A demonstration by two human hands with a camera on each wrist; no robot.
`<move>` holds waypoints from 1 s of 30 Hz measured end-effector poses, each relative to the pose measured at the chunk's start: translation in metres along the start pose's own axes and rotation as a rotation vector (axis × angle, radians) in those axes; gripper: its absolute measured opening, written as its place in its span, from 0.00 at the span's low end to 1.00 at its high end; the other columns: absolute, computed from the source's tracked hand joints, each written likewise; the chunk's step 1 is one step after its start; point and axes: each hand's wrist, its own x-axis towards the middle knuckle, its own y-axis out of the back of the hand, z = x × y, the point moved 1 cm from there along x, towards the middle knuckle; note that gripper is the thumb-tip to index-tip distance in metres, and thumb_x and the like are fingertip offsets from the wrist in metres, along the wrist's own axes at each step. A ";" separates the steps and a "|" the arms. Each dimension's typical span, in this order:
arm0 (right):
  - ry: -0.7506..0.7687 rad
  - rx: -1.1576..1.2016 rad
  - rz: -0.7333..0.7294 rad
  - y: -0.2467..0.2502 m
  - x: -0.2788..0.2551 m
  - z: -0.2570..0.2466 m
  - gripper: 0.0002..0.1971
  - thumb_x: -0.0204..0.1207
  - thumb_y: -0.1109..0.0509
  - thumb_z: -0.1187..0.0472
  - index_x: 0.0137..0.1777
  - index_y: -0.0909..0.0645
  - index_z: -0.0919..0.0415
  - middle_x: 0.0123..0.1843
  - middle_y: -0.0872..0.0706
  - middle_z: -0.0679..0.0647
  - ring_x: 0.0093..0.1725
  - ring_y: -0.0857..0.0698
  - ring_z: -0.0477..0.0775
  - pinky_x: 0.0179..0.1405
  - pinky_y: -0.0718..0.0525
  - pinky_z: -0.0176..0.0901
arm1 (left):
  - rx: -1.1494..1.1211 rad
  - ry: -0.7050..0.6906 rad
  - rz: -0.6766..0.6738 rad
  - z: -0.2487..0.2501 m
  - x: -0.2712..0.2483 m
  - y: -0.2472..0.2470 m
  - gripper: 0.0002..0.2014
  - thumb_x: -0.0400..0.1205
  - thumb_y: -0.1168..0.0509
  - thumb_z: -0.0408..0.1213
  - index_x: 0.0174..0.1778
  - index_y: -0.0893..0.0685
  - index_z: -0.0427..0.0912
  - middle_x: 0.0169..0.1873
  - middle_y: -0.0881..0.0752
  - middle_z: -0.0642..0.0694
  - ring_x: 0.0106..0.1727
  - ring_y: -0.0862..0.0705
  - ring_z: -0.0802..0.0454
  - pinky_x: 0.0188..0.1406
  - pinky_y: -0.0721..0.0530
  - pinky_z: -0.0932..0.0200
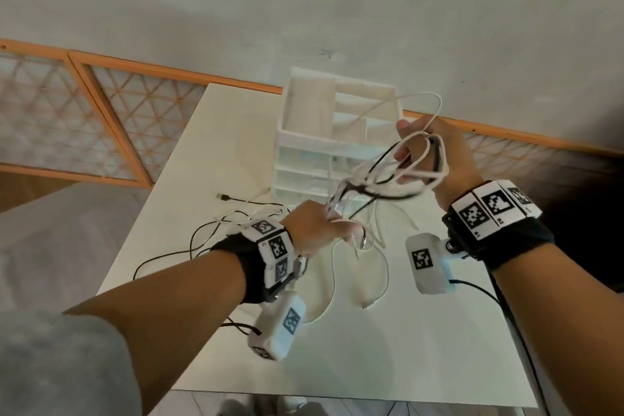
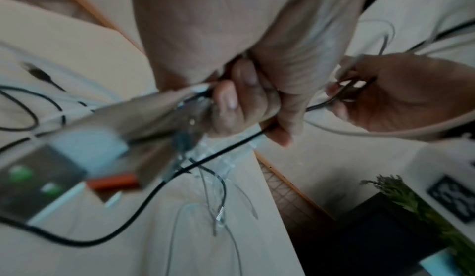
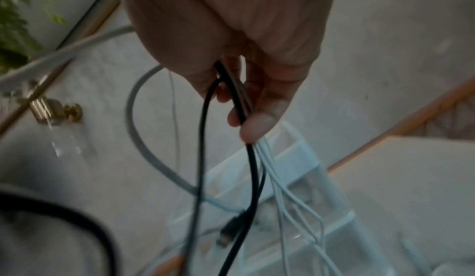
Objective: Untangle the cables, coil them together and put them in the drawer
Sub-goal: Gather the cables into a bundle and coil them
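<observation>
A tangle of black and white cables [image 1: 378, 176] hangs in the air between my hands above the white table [image 1: 388, 348]. My left hand [image 1: 320, 230] grips one end of the bundle, fingers curled round the strands [image 2: 246, 105]. My right hand [image 1: 429, 152] is raised higher and holds looped black and white cables [image 3: 246, 130] pinched under its thumb. Loose ends trail onto the table [image 1: 368, 306]. The white drawer unit [image 1: 337, 132] stands behind the bundle, its drawers pushed in.
More black and white cable [image 1: 209, 233] lies spread on the table's left side, with a black USB plug [image 1: 223, 196]. An orange-framed lattice panel [image 1: 101, 118] runs behind the table. A green plant [image 2: 421, 205] stands to the right.
</observation>
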 end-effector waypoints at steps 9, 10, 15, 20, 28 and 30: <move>-0.032 -0.824 0.243 0.079 0.015 0.039 0.16 0.78 0.35 0.51 0.33 0.18 0.57 0.34 0.14 0.61 0.43 0.15 0.67 0.40 0.30 0.45 | 0.246 0.351 0.327 -0.034 -0.014 0.093 0.16 0.80 0.29 0.45 0.28 0.12 0.43 0.11 0.25 0.54 0.22 0.27 0.52 0.23 0.31 0.60; -0.056 -0.806 0.239 0.080 0.016 0.035 0.16 0.81 0.34 0.55 0.31 0.20 0.57 0.30 0.18 0.56 0.41 0.15 0.67 0.38 0.32 0.43 | 0.260 0.367 0.339 -0.033 -0.014 0.096 0.16 0.79 0.28 0.44 0.27 0.14 0.42 0.14 0.25 0.51 0.22 0.27 0.51 0.22 0.32 0.60; -0.017 -0.455 0.423 0.078 0.038 0.017 0.18 0.82 0.30 0.47 0.38 0.14 0.60 0.17 0.19 0.49 0.17 0.19 0.37 0.15 0.26 0.28 | 0.294 0.351 0.346 -0.017 -0.007 0.095 0.23 0.79 0.29 0.49 0.26 0.27 0.39 0.19 0.27 0.46 0.22 0.27 0.47 0.23 0.31 0.60; 0.157 -0.360 0.605 0.085 0.057 0.003 0.21 0.74 0.30 0.34 0.43 0.12 0.53 0.38 0.10 0.58 0.41 0.10 0.58 0.42 0.12 0.50 | -0.003 0.203 0.397 0.012 -0.011 0.105 0.14 0.80 0.30 0.43 0.33 0.20 0.40 0.20 0.31 0.49 0.20 0.35 0.51 0.22 0.35 0.61; -0.049 -0.510 0.327 0.067 0.052 0.066 0.08 0.82 0.31 0.51 0.52 0.15 0.53 0.55 0.11 0.61 0.51 0.12 0.57 0.51 0.19 0.39 | -0.491 0.025 0.561 0.033 -0.014 0.124 0.15 0.84 0.36 0.42 0.30 0.24 0.43 0.15 0.35 0.52 0.15 0.40 0.55 0.15 0.41 0.65; -0.248 -0.595 0.242 0.064 0.045 0.100 0.15 0.79 0.32 0.41 0.48 0.18 0.54 0.55 0.10 0.61 0.50 0.11 0.67 0.54 0.12 0.54 | -0.599 0.023 0.611 0.033 -0.015 0.130 0.16 0.84 0.37 0.41 0.29 0.26 0.43 0.12 0.36 0.54 0.14 0.42 0.56 0.13 0.42 0.67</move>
